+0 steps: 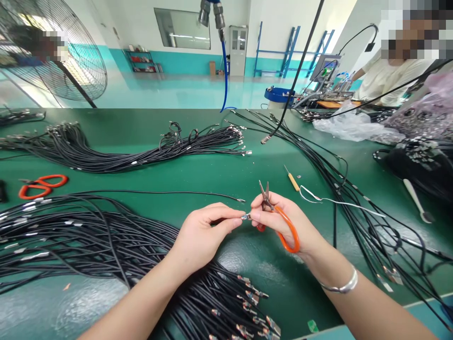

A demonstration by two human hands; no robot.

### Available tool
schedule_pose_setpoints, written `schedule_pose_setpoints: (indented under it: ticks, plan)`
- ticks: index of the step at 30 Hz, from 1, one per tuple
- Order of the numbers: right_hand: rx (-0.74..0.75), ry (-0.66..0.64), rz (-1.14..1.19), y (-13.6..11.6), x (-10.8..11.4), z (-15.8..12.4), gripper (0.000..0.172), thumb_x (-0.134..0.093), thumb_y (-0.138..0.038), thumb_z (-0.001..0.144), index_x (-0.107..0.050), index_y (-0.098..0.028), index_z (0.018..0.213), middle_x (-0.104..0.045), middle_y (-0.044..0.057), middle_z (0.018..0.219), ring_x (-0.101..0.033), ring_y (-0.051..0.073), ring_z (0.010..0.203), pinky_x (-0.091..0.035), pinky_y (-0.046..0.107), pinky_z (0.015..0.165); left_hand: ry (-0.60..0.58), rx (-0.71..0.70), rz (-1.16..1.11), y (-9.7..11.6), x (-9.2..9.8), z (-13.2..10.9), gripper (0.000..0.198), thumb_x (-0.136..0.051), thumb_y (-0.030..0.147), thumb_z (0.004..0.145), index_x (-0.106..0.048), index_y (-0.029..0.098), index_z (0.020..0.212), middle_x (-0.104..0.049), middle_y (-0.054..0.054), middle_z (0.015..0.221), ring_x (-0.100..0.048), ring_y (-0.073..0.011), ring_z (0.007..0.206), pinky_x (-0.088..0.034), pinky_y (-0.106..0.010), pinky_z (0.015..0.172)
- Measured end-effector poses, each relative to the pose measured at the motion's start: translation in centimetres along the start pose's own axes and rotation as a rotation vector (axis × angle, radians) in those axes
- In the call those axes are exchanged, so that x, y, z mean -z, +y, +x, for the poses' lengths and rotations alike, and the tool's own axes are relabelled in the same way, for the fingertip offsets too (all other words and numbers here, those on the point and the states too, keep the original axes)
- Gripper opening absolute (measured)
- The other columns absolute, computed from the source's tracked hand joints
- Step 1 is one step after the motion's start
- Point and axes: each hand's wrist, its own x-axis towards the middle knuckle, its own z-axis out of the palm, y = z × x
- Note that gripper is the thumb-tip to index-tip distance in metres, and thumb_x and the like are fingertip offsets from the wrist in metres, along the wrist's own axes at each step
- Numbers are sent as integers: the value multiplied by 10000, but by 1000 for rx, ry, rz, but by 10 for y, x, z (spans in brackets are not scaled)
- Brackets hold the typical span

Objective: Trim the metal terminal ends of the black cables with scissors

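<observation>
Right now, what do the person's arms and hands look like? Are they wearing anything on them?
The left hand and right hand have no gloves on. No sleeve shows on the left forearm or the right forearm. A shiny, silver-coloured bangle goes around the right forearm, near the hand. No bangle shows on the left.

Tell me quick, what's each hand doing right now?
Left hand: closed, fingertips pinching a small metal connector.
Right hand: closed, holding orange-handled scissors, fingertips at the connector's other end.

Pic's bright, glare on tbl (pixel 212 172), edges stretched (2 pixelated patches).
</observation>
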Motion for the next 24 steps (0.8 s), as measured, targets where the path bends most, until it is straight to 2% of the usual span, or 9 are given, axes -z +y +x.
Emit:
schedule_pose_setpoints:
  ticks: [3,6,11,17,22,24]
  plan:
    - [-21,1,17,0,0,1,255,-737,-315,751,-571,-178,887,-607,-18,679,-556,116,629,-411,259,600,47,17,38,0,-2,-2,81,-680,232,748,-760,221,751,-713,-13,745,-616,-153,664,-476,-258,631]
    - [-28,11,22,0,0,1,251,-734,-310,749,-571,-176,885,-604,-16,669,-552,119,618,-408,264,595,68,-5,95,2,-3,-1,84,-672,254,755,-747,217,755,-714,-19,759,-624,-167,694,-475,-268,649]
    - [2,3,26,1,-2,-1,226,-737,-273,749,-580,-179,882,-603,-27,693,-571,103,646,-418,247,629,-35,-6,135,3,-5,0,132,-645,283,788,-737,218,857,-694,-20,828,-611,-163,757,-454,-267,698]
    - [-9,-30,-6,1,-2,-2,193,-722,-233,753,-589,-187,884,-592,-36,715,-584,99,670,-431,249,661,-63,27,130,5,-3,-3,122,-632,283,799,-733,217,782,-650,-5,756,-567,-149,711,-425,-261,672]
    - [-70,5,13,-4,-5,-2,220,-734,-247,698,-581,-175,837,-580,-36,677,-554,99,611,-416,255,620,-193,14,80,3,4,3,188,-568,274,848,-748,226,875,-683,-27,849,-607,-175,824,-443,-291,792]
    - [-89,21,38,-6,-6,-1,247,-746,-261,676,-575,-174,831,-565,-41,654,-538,99,588,-402,253,591,-162,7,112,5,6,5,190,-573,289,844,-742,226,906,-691,-35,896,-611,-187,863,-446,-304,827]
